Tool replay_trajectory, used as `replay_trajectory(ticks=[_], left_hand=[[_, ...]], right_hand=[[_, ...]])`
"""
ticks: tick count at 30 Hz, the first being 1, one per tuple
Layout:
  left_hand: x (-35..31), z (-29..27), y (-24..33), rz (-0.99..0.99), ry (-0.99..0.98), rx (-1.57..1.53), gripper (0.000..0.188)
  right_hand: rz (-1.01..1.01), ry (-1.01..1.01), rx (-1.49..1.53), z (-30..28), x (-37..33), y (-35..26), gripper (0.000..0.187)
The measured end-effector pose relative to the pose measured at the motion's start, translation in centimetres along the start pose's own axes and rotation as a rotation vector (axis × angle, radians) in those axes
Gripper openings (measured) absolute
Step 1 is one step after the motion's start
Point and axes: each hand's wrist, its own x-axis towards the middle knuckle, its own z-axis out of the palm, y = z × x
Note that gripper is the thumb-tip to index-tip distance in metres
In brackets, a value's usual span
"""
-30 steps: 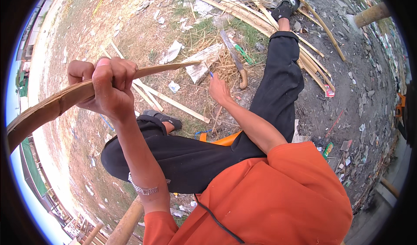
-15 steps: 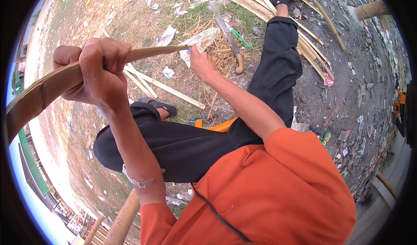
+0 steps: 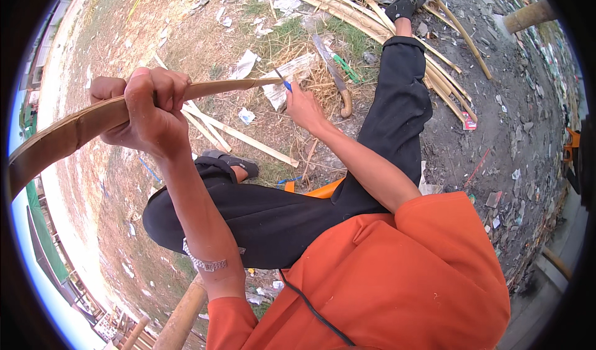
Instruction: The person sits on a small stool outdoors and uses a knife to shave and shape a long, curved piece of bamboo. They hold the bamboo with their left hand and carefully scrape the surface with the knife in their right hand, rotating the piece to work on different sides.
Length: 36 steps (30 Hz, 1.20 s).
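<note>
My left hand [image 3: 146,108] is wrapped tightly around a long split bamboo strip [image 3: 68,126], raised at the left. The strip runs from the near left edge toward the middle, tapering to its far end. My right hand [image 3: 304,107] grips a small knife [image 3: 287,84] with a blue handle. Its thin blade points up and left, close by the strip's far end; whether they touch I cannot tell. On the ground beyond my right hand lies a larger long-bladed tool [image 3: 332,71] with a curved wooden handle.
Several bamboo strips [image 3: 347,16] lie in a pile by my right foot. Loose pale strips [image 3: 248,136] rest near my left foot. Paper scraps [image 3: 244,64] and dry straw litter the ground. A bamboo pole [image 3: 183,313] stands at lower left. Something orange [image 3: 326,190] shows beneath my legs.
My right hand and the knife have shifted a little right and nearer, and more of the blade now shows by the strip's end. My left hand keeps its hold.
</note>
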Motion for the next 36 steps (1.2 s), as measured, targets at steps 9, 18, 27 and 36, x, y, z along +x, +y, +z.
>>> replay_trajectory(ticks=[9, 18, 27, 36], left_hand=[[-1.9, 2.2, 0.9, 0.034, -0.071, -0.047, 0.025], [-0.7, 1.7, 0.4, 0.008, 0.305, 0.182, 0.029], [-0.5, 2.4, 0.1, 0.011, 0.25, 0.148, 0.026], [0.2, -0.2, -0.2, 0.026, 0.246, 0.155, 0.024]], right_hand=[[-0.002, 0.071, -0.255, 6.4, 1.8, 8.6, 0.023], [0.06, 0.005, 0.115, 2.7, 0.3, -1.0, 0.024], [0.002, -0.035, -0.166, 3.5, 3.9, 2.8, 0.018], [0.092, -0.007, -0.109, 3.6, 2.3, 5.6, 0.023]])
